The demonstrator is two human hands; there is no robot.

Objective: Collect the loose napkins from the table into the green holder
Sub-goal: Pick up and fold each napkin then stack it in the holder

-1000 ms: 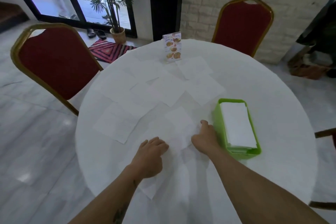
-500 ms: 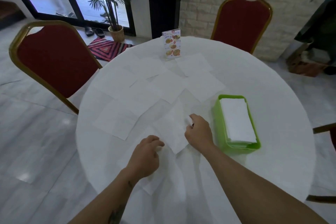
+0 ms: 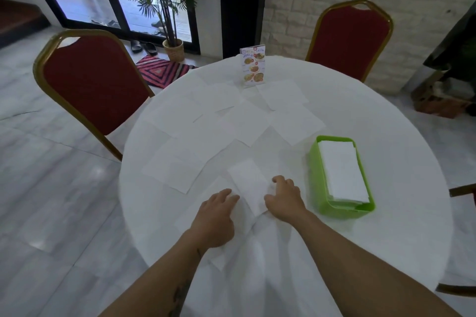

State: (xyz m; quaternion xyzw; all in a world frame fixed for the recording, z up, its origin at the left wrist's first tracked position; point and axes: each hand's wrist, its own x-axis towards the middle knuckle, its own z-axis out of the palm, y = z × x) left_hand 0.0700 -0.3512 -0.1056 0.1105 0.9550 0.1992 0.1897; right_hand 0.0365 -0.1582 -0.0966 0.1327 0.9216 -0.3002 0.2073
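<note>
The folded napkin (image 3: 248, 185) lies on the bench between both hands, long axis near-to-far; right hand (image 3: 284, 199) pinches its right edge, nearer the green holder (image 3: 317, 177) at right; left hand (image 3: 215, 216) flat, holding nothing

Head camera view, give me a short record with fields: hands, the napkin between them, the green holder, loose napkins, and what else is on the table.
left hand: flat on the table, at the folded napkin's left edge
right hand: fingers curled on the napkin's right edge
folded napkin: narrow strip between both hands
green holder: right of the hands, holding a napkin stack
loose napkins: many, spread flat, partly overlapping
menu card: upright at far edge
</note>
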